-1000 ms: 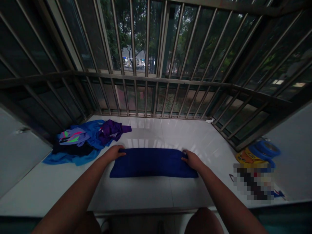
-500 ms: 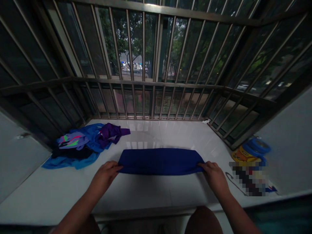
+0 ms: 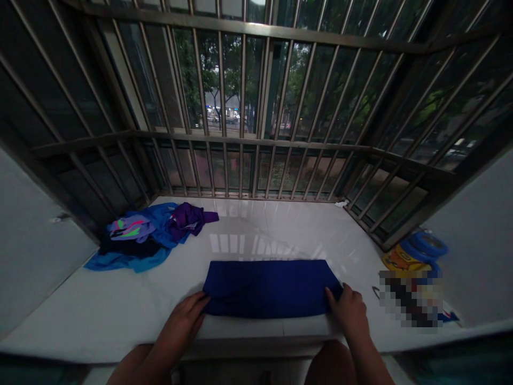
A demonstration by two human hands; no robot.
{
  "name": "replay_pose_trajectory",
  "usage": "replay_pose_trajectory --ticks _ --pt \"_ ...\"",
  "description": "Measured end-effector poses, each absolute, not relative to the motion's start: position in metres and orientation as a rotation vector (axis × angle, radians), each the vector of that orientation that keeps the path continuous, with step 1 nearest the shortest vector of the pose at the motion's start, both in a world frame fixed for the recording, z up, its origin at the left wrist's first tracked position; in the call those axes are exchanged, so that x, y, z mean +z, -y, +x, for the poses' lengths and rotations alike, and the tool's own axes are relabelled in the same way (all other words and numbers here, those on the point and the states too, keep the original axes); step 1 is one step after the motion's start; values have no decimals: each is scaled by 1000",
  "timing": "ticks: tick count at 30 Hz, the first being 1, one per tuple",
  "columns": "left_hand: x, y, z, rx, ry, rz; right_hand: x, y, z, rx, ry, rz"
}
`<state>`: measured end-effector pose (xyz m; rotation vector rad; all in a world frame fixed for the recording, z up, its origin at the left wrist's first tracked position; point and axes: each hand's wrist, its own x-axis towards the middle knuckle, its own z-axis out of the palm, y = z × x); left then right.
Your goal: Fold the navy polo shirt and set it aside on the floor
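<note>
A dark blue folded cloth (image 3: 270, 287) lies flat near the front edge of the white tiled ledge (image 3: 260, 224). My left hand (image 3: 182, 321) rests on its near left corner, fingers together and closed on the fabric edge. At the near right corner, my right hand (image 3: 350, 313) grips the cloth in the same way. Both forearms reach in from the bottom of the view.
A heap of blue and purple clothes (image 3: 148, 235) lies at the ledge's left back. Metal window bars (image 3: 240, 107) fence the back and sides. Blue tape rolls (image 3: 427, 247) and a yellow packet (image 3: 401, 260) sit at the right, beside a blurred patch.
Both hands moved from the cloth's far corners to its near corners and pulled it toward the front edge. The cloth now lies closer to me.
</note>
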<state>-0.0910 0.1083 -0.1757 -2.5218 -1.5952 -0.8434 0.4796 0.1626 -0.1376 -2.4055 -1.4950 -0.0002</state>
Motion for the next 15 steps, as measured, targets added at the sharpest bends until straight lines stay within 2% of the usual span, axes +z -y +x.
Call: replay_pose_trajectory --ticks 3,6,11,15 --pt "-183 -114 -90 -794 1592 -2499 -147 -161 481 -90 1823 -2065" --pt "-183 -114 -89 -782 1647 -2506 -158 -147 495 -3 2099 -1837" --pt "-173 -99 -93 -965 1724 -2521 -168 -109 529 129 2340 -1770" --pt "-160 -72 -98 -1183 1798 -2451 -177 -83 558 97 2322 -1756"
